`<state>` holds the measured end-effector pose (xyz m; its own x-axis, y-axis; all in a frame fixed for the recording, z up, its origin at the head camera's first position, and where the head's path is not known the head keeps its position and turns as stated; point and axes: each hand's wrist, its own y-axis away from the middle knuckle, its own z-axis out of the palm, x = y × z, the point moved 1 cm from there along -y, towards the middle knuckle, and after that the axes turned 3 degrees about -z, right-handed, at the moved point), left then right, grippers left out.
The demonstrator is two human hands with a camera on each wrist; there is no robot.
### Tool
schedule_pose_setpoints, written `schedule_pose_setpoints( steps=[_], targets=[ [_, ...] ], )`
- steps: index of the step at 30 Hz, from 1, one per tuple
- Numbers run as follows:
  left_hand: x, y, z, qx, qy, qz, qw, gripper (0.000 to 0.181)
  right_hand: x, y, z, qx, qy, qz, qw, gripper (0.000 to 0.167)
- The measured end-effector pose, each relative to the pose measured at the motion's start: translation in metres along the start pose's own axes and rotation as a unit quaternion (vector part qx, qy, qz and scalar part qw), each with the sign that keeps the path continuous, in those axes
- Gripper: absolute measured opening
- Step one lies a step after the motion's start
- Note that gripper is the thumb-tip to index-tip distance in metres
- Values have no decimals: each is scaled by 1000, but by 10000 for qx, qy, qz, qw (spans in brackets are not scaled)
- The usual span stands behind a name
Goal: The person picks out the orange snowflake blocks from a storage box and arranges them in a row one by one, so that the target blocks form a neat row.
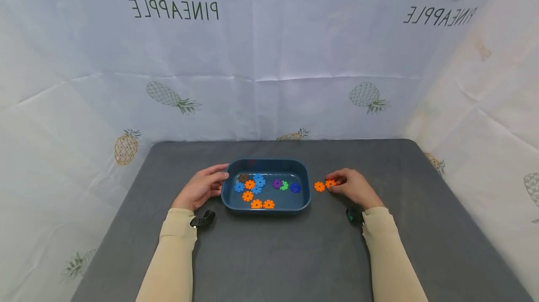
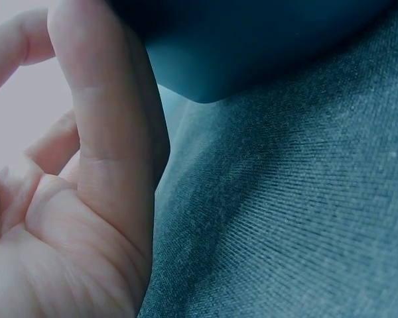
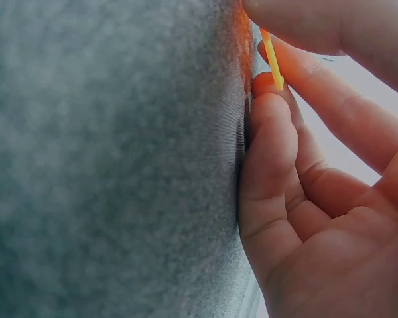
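A dark blue rectangular tray [image 1: 266,209] stands on the grey table, holding several notched plastic discs in blue, orange, purple, green and brown. My left hand [image 1: 203,187] grips its left end; the wrist view shows the thumb [image 2: 103,86] against the tray's side [image 2: 205,73], though the fingertips' contact is partly hidden. To the right of the tray, my right hand [image 1: 353,187] pinches an orange notched disc [image 1: 330,183]. That disc [image 3: 273,63] appears edge-on between thumb and fingers in the right wrist view. Just left of it, a second orange disc [image 1: 319,186] lies on the table.
Grey cloth covers the table [image 1: 282,255]. A white curtain [image 1: 269,49] with pineapple prints hangs behind the far edge and along both sides. Black wrist-worn devices sit at the left wrist [image 1: 203,219] and the right wrist [image 1: 354,216].
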<state>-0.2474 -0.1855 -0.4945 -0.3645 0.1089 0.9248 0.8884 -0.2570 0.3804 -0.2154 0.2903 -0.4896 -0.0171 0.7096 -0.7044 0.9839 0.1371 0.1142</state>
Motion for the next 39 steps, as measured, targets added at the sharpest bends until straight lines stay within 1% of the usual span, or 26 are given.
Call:
schedule_pose_setpoints(
  steps=[8, 13, 15, 18, 21, 23, 26, 28, 31, 34, 36, 39],
  targets=[
    [-1, 2, -3, 31, 30, -27, 10000, 64, -4, 0, -1, -54, -36, -54, 10000, 37],
    [-2, 3, -2, 93, 134, 11, 9999, 63, -6, 1, -7, -48, -41, -203, 9998, 40],
    [-4, 2, -1, 66, 145, 51, 9999, 64, -8, 3, -10, -21, -109, -312, 9995, 41],
    [-5, 1, 2, -61, 134, 92, 9998, 66, -14, 8, -16, 28, -270, -499, 9984, 42],
    [-5, 0, 3, -156, 99, 144, 9997, 68, -30, 7, -23, -82, -390, -818, 9959, 44],
    [-5, 1, 2, -135, 92, 166, 9997, 68, -46, 2, -26, -278, -471, -1026, 9932, 44],
    [-3, 2, 0, -82, 96, 164, 9998, 66, -75, -8, -27, -749, -575, -1327, 9866, 45],
    [-1, 2, 0, -66, 112, 147, 9998, 66, -95, -15, -25, -1086, -558, -1488, 9813, 45],
    [-1, 1, 0, -51, 140, 115, 9998, 65, -122, -26, -16, -1634, -480, -1653, 9714, 43],
    [-1, 1, 1, 4, 166, 69, 9998, 64, -144, -35, -2, -2129, -311, -1736, 9610, 39],
    [-1, 1, 1, 10, 133, 68, 9999, 64, -155, -40, 8, -2436, -91, -1748, 9540, 37],
    [-1, 1, 0, -4, 117, 92, 9999, 63, -167, -47, 25, -2794, 453, -1818, 9417, 35]
  ],
)
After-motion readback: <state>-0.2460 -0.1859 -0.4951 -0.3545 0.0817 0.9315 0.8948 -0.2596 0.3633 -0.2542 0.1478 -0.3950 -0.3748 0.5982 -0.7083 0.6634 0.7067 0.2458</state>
